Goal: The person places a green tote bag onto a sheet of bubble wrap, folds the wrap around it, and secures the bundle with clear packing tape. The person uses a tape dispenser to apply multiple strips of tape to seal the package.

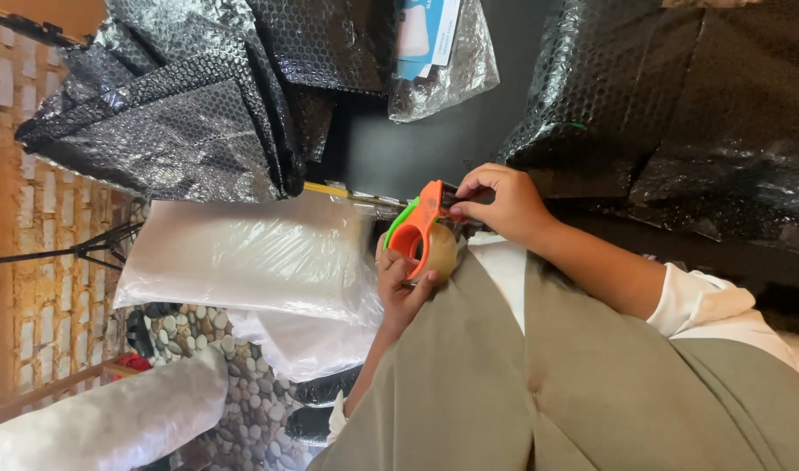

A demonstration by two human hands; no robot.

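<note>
**Orange tape dispenser gripped in both hands amid black bubble wrap**

Crowded all round. Above and away from the hands, a heap of black bubble wrap (199,113); on the other side, a second bundle of black bubble wrap (678,113), close against the right forearm. Between the two, a clear bag (443,78) with a blue and white box inside, lying on the dark bench (434,144). Just beside the left hand, a flat white pack in clear film (251,257), its edge almost touching the dispenser. Along that pack's far edge, a thin yellow rod (338,192). Further off, a long white wrapped roll (112,423). Nothing between the camera and the dispenser; only a grey-green garment (521,384) filling the near side of the view.

Tape dispenser (419,228), orange with a green part, held in mid-air over the lap, just off the bench edge. Roll of brown tape (440,253) seated in it. Left hand (399,288) wrapped under the dispenser, fingers (391,262) curled tight about handle and roll. Right hand (504,205) at the dispenser's front end, fingertips (465,194) pressed together in a pinch there; too small to tell whether on the tape end or on the dispenser's own edge. White sleeve pushed up the right arm.

Beyond the bench, a pebble-patterned floor (242,410) and a pale brick wall (42,262), with a black tripod (94,249) in front of it.
</note>
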